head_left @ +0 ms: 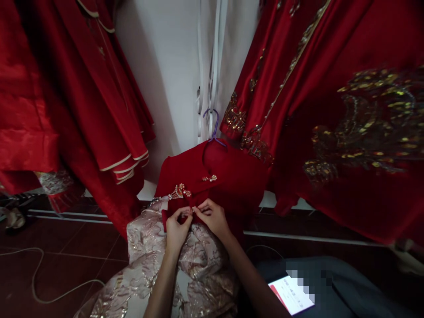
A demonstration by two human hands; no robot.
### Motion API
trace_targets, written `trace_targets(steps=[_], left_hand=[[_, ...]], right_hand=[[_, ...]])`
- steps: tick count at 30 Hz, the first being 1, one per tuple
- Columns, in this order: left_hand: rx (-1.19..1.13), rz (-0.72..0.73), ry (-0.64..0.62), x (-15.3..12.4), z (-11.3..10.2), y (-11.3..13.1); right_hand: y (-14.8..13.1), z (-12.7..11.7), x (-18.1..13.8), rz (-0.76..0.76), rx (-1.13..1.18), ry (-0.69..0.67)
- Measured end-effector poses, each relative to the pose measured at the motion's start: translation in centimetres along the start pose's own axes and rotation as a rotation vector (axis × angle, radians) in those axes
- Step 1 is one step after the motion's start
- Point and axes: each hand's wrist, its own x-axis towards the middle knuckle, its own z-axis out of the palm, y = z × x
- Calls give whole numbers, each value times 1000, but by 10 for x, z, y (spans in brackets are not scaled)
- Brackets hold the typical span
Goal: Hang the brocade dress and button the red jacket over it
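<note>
A red dress top (245, 176) hangs on a purple hanger (214, 126) in front of me. Flower-shaped pearl ornaments sit on its front: a small flower clasp (210, 178) near the neckline and a beaded brooch (180, 191) with strands at the left. My left hand (178, 226) and my right hand (213, 217) meet at the garment's front, both pinched closed on a small pearl button (194, 209), which the fingertips partly hide. Pale, metallic floral brocade (145, 234) lies below and around my wrists.
Red garments with cream piping (122, 165) hang at the left. Others with gold beading (371, 132) hang at the right. A white wall (159, 66) stands behind. Metal rack bars (298, 239) run low above dark tiles, with a white cable (35, 287). A lit phone (291, 293) lies at lower right.
</note>
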Motion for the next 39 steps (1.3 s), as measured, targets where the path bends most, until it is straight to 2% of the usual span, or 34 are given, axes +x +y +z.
trace_targets(steps=[7, 21, 24, 28, 31, 34, 39], left_hand=[[91, 8, 17, -3, 3, 0], [137, 59, 13, -4, 5, -4], [137, 89, 31, -5, 7, -5], [90, 140, 184, -4, 9, -7], [92, 177, 222, -4, 8, -7], [185, 213, 148, -4, 8, -5], [244, 209, 66, -5, 12, 1]], right_hand=[[3, 1, 0, -59, -33, 25], [9, 0, 3, -45, -68, -9], [7, -10, 4, -47, -46, -130], [-6, -39, 3, -32, -40, -338], [-21, -62, 4, -11, -98, -330], [-32, -77, 5, -4, -138, -285], [-33, -80, 5, -9, -186, -266]])
